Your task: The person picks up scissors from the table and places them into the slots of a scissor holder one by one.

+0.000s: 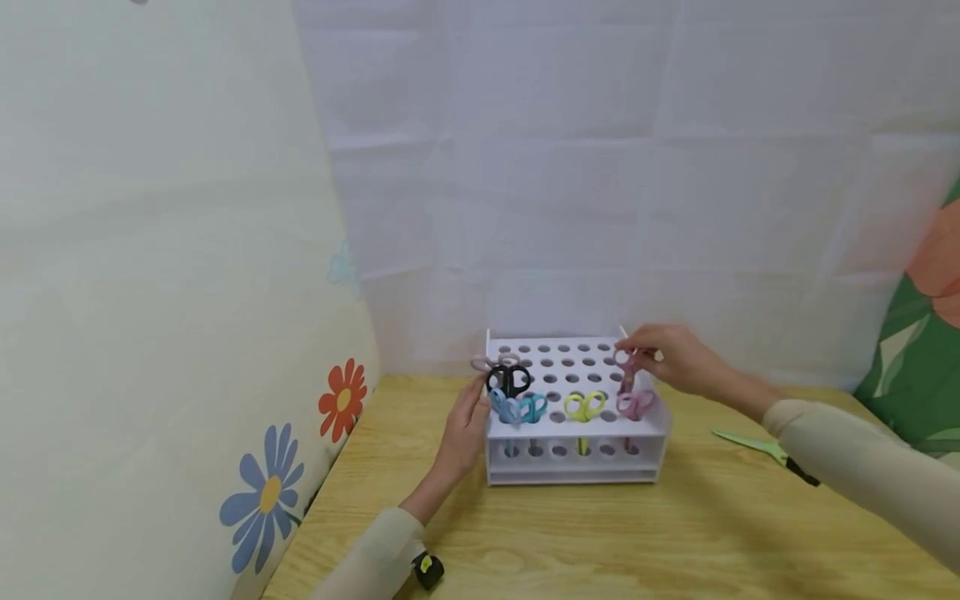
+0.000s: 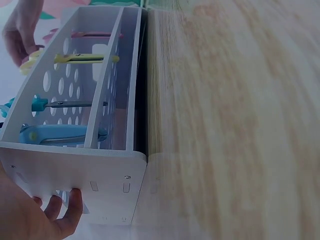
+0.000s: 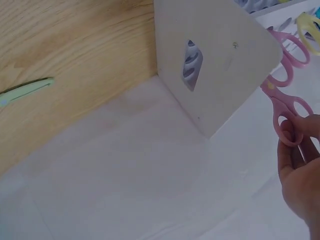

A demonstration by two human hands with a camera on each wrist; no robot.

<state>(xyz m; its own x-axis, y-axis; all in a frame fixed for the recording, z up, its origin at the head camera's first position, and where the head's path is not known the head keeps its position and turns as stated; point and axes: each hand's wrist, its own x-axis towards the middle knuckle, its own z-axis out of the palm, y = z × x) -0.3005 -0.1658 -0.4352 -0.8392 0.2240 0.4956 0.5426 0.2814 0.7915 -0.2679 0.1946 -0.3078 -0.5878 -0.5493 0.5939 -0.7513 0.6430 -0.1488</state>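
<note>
A white rack with rows of round holes stands on the table. My left hand holds its left side panel, fingers at the slot in the left wrist view. At the right side, my right hand pinches a loop of purple-pink scissors, which stand above the rack's right part; their blade tips are hidden. Other scissors stand handles up in the rack: pink scissors in front, yellow scissors, teal scissors, light blue scissors, black scissors and greyish-pink scissors at the left.
Light green scissors with a dark end lie on the table right of the rack, partly behind my right sleeve. A white cloth hangs behind, and a flowered cloth borders the left.
</note>
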